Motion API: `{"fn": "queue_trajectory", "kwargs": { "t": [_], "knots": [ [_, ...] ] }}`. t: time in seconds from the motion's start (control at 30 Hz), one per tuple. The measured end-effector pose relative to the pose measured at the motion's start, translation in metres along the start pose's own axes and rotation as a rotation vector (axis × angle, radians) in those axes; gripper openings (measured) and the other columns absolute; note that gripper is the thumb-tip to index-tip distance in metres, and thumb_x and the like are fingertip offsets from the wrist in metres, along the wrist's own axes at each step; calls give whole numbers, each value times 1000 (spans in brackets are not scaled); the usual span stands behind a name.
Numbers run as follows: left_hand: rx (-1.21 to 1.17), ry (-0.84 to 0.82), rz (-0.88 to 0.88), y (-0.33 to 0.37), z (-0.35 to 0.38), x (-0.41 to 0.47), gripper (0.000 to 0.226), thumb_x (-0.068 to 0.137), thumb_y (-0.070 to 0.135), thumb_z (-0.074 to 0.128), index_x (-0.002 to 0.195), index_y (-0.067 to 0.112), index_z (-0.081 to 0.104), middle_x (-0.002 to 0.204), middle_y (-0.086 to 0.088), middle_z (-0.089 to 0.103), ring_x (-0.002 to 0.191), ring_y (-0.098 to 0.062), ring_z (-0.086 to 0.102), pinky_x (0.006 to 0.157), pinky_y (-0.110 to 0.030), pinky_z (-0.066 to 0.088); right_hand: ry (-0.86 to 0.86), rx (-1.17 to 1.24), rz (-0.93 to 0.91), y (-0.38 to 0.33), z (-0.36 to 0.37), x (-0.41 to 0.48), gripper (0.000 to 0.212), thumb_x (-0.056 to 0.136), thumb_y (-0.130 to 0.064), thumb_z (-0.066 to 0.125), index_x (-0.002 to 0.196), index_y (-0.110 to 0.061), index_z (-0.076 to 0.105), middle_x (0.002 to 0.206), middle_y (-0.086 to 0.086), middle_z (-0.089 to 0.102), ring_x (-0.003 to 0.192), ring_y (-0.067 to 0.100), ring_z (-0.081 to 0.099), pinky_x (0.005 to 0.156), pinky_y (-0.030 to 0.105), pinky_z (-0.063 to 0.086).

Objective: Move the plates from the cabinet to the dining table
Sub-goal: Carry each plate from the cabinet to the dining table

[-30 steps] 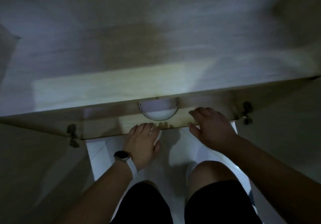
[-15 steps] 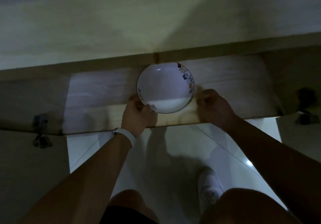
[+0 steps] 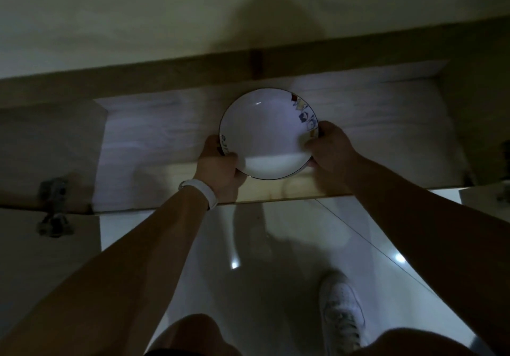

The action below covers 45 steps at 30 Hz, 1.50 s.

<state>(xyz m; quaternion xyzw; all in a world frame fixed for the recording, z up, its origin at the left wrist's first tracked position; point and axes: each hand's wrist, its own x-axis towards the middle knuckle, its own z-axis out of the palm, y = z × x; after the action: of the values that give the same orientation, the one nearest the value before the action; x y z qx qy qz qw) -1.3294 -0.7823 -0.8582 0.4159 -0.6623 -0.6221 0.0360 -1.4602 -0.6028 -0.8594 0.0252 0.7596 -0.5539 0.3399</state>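
- Plate (image 3: 265,137): round, white, dark thin rim, coloured print on the right and left edges; sits over the cabinet shelf (image 3: 154,140), near its front edge, held at both sides.
- Left hand (image 3: 219,166): fingers closed on the plate's left rim, thumb lying on top; white wristband (image 3: 200,194) on the wrist.
- Right hand (image 3: 329,152): fingers closed on the plate's right rim, thumb on top.
- Hinge (image 3: 53,190): metal, on the cabinet's left side.
- Floor (image 3: 276,259): glossy pale tile below the shelf.
- Shoe (image 3: 342,306): white, on the floor.
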Motion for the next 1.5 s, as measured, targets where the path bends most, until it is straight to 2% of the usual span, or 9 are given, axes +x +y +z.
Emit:
{"fn": "queue_trajectory", "kwargs": {
  "t": [0.17, 0.27, 0.4, 0.57, 0.7, 0.9, 1.0, 1.13, 1.5],
  "knots": [
    [-48, 2, 12, -10, 1, -9, 37, 79, -11, 54, 106, 13, 50, 99, -6, 63, 94, -26, 62, 66, -35, 55, -25, -54, -20, 9, -7, -10, 41, 86, 9, 48, 120, -11, 57, 111, 9, 62, 93, 29, 64, 61, 37, 61],
    [-58, -20, 8, -16, -1, -23, 36, 73, -3, 58, 102, 19, 52, 103, -7, 65, 95, -30, 63, 69, -48, 60, -25, -16, 4, 22, -10, -18, 43, 83, 9, 48, 120, -10, 56, 115, 14, 62, 100, 33, 64, 73, 51, 61],
    [-107, 15, -26, -27, -3, -50, 39, 86, -9, 51, 104, 25, 48, 100, -1, 62, 95, -31, 63, 72, -54, 59, -5, -37, 19, 30, -9, -39, 42, 81, 10, 46, 118, -7, 55, 110, 17, 63, 97, 35, 64, 70, 46, 61],
    [-133, 54, -76, -22, -10, -109, 37, 87, -13, 47, 108, 19, 46, 92, 2, 60, 81, -16, 61, 62, -39, 59, -28, -66, 115, 22, -9, -95, 39, 85, 14, 46, 112, -15, 48, 107, 12, 55, 95, 32, 58, 77, 53, 58],
    [-98, 37, -90, -13, -30, -165, 46, 87, -11, 50, 96, 35, 49, 98, 6, 61, 91, -18, 61, 84, -55, 55, -52, -55, 171, 13, -14, -157, 42, 83, 12, 45, 112, -19, 48, 110, 10, 56, 98, 30, 60, 76, 51, 59],
    [-86, 27, -196, 11, -57, -270, 46, 87, -4, 51, 108, 37, 50, 108, 6, 62, 101, -20, 61, 85, -56, 55, -48, -180, 214, -10, -27, -260, 44, 69, 0, 50, 108, -21, 50, 106, 14, 58, 100, 41, 61, 73, 65, 56],
    [-77, 50, -235, 29, -69, -322, 52, 87, -4, 50, 104, 45, 52, 109, 5, 64, 102, -23, 62, 87, -57, 54, -58, -206, 231, -31, -35, -313, 45, 68, -2, 50, 107, -26, 51, 104, 10, 61, 97, 37, 62, 75, 63, 56],
    [-83, 30, -219, 70, -86, -386, 48, 88, -4, 48, 113, 36, 50, 109, 11, 62, 105, -21, 60, 91, -55, 52, -41, -208, 228, -67, -49, -385, 47, 66, -5, 47, 106, -30, 54, 102, 8, 64, 97, 34, 63, 77, 62, 56],
    [-184, -140, -152, 220, -159, -558, 48, 88, -6, 50, 114, 33, 60, 107, 4, 71, 102, -28, 66, 75, -48, 59, 130, 55, 176, -190, -75, -629, 53, 79, 5, 43, 112, -31, 64, 104, 2, 70, 100, 27, 66, 78, 53, 60]
  ]
}}
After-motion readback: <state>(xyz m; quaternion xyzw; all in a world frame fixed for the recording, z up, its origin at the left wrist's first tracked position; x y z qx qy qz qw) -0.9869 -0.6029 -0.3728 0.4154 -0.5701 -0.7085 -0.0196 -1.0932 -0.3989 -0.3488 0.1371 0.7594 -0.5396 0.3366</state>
